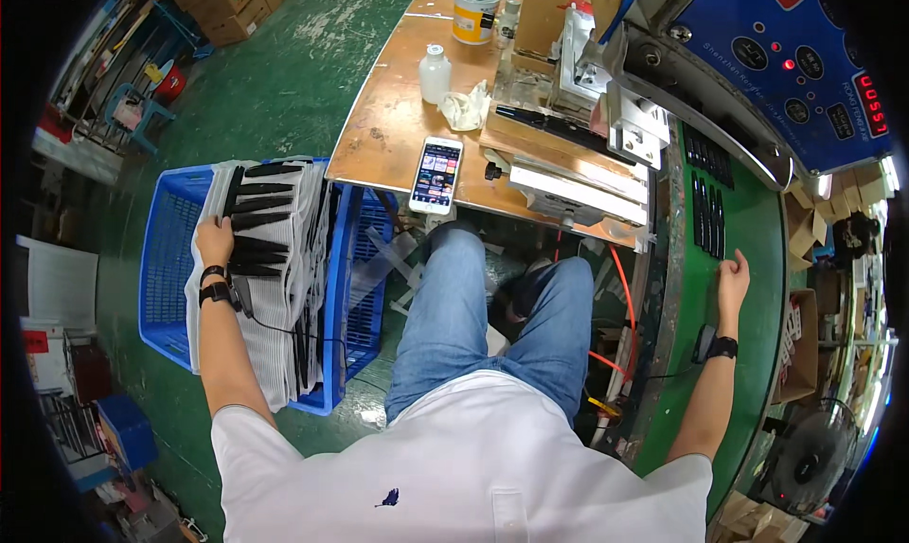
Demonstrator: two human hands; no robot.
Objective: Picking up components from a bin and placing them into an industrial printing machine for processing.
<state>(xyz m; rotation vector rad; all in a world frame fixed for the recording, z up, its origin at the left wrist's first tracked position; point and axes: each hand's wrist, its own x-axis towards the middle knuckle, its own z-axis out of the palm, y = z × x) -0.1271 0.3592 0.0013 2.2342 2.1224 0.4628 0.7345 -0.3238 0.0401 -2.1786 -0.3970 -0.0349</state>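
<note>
My left hand is closed at the left edge of a stack of white packing sheets with long black pieces between them, inside a blue crate; exactly what it grips is unclear. My right hand is over the green belt with loosely bent fingers apart and nothing visible in them, just below a row of glossy black pieces. A steel machine fixture with a long black piece stands on the wooden table, beside a blue control panel.
A phone, white bottle, crumpled cloth and yellow can are on the table. An orange hose hangs beside my legs. A fan and cardboard box are at right; more boxes stand behind.
</note>
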